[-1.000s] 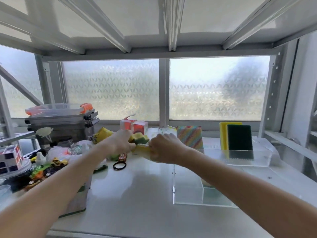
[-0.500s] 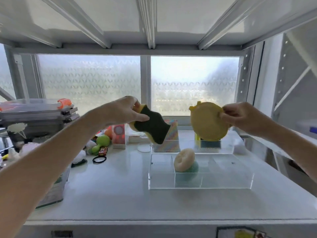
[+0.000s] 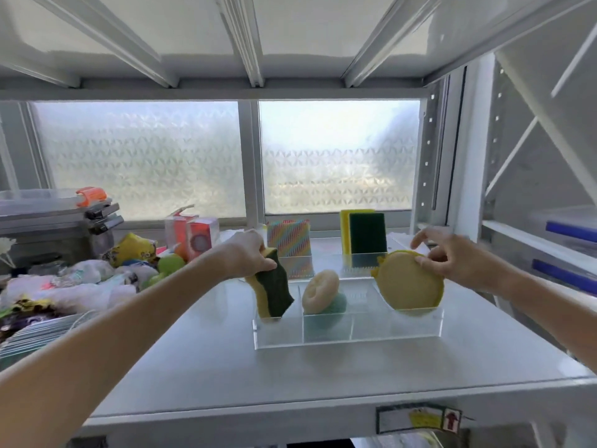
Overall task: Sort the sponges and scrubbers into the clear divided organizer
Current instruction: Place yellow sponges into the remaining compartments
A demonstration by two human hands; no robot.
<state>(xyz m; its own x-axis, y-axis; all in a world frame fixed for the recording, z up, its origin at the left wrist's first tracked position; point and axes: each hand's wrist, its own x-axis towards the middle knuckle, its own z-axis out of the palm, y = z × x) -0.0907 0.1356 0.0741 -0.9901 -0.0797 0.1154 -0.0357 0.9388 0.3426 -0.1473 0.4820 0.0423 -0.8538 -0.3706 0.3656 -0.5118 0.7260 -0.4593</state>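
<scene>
The left hand (image 3: 245, 253) grips the top of a wavy green-and-yellow sponge (image 3: 273, 292), its lower end inside the leftmost compartment of the clear organizer (image 3: 349, 337). The right hand (image 3: 452, 260), fingers loosely spread, pinches a round yellow scrubber (image 3: 408, 281) over the rightmost compartment. A cream round sponge (image 3: 319, 291) sits in a middle compartment. Clutter (image 3: 80, 282) crowds the counter's (image 3: 210, 367) left edge; its front is bare.

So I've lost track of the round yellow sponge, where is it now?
In the head view, the round yellow sponge is on the right, held by the right hand at the rightmost compartment of the clear organizer.
</scene>
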